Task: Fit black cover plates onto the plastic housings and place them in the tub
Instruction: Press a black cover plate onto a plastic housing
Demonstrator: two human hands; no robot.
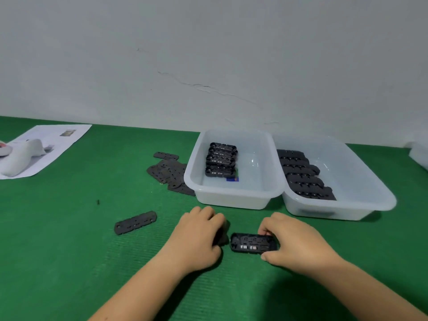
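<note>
Down at the near middle of the green counter (69, 228), the right hand (294, 242) has a black housing (253, 243) pinned flat on the mat, fingers (266, 230) curled over its far edge and thumb on the near right corner, open side up. I'd guess that's to keep it from sliding while a cover goes on. The left hand (199, 237) sits just left of it, curled around something dark that looks like a cover plate, though most of it is hidden so I can't be sure. One loose plate (135, 222) lies by itself further left, and the main pile of plates (170, 173) sits against the left wall of the nearer tub (231, 195), handy for that left hand. That tub has a short row of housings (221, 159) with their insides showing stacked along its left side, with lots of bare floor to the right of them. The second tub (342, 209) touches it on the right and holds a longer row of black parts (303, 174) that look smooth on top, so I can't honestly say which tub is supply and which is finished. Room-wise, the near rims of both tubs sit just beyond the hands, so any lift has to clear them. A sheet of paper (69, 137) with a white object (20, 158) on it sits far left, well out of the way.
</note>
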